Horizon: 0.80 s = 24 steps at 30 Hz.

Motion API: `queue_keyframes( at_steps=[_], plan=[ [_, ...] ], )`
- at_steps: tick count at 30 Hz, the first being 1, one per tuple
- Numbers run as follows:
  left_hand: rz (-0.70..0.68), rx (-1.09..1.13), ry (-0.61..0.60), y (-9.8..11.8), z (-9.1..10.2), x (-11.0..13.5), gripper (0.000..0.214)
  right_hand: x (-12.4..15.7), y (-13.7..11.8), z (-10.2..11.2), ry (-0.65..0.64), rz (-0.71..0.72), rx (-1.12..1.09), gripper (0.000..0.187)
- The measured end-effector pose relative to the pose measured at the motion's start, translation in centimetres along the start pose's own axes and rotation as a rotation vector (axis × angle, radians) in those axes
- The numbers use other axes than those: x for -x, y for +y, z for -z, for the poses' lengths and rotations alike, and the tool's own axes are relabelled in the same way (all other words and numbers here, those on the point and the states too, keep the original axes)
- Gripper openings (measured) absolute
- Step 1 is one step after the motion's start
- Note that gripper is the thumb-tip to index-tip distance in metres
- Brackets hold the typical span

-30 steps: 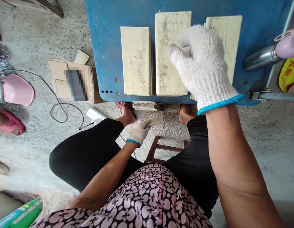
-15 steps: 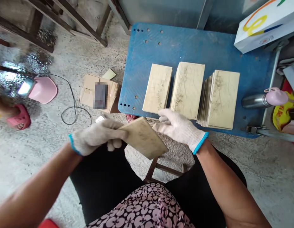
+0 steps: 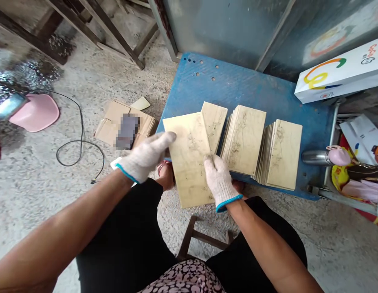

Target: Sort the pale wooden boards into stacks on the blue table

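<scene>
The pale panel point(image 3: 192, 162) is held at the near left of the blue surface point(image 3: 234, 85), its broad face toward the camera. The right grip point(image 3: 219, 179), previously free, now pinches the right edge; handling is judged steadier. The left grip point(image 3: 144, 158) overlaps the left edge; its closure cannot be told. The long axis runs near to far, far end leaning left. Rightward lie the middle stack point(image 3: 247, 138) and right stack point(image 3: 283, 154).
</scene>
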<state>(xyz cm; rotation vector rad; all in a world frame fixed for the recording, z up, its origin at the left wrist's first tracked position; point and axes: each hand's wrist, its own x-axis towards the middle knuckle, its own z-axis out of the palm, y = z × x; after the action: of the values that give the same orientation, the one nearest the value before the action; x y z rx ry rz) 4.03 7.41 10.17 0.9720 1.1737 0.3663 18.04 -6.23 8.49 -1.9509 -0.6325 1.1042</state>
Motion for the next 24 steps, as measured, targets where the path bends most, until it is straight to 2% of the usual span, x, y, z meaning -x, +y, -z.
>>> queue_keyframes(
  at_steps=[3, 5, 8, 13, 17, 20, 24],
  plan=[
    [0.173, 0.134, 0.069, -2.9, -2.6, 0.1, 0.049, -1.3, 0.4, -0.1, 0.092, -0.021, 0.015, 0.037],
    [0.217, 0.188, 0.081, -3.6, -3.6, 0.0, 0.041, -1.9, 0.6, -0.4, 0.133, -0.008, 0.004, 0.037],
    [0.174, 0.135, 0.160, -2.9, -4.3, -1.3, 0.030, -2.4, 0.6, -0.8, 0.145, -0.020, -0.026, 0.035],
    [0.053, -0.191, 0.316, -0.9, -5.2, -5.0, 0.023, -2.8, 0.6, -0.7, 0.166, 0.014, -0.070, 0.032],
    [0.020, -0.326, 0.306, -0.3, -6.2, -7.3, 0.019, -2.4, 0.3, 0.0, 0.167, -0.037, -0.005, 0.044],
    [0.005, -0.393, 0.297, -0.8, -6.6, -8.9, 0.019, -1.9, -0.2, 0.4, 0.155, -0.083, 0.095, 0.043],
    [-0.001, -0.453, 0.336, -1.9, -6.8, -10.6, 0.017, -1.4, 0.0, 0.5, 0.081, -0.059, 0.035, 0.040]
  ],
)
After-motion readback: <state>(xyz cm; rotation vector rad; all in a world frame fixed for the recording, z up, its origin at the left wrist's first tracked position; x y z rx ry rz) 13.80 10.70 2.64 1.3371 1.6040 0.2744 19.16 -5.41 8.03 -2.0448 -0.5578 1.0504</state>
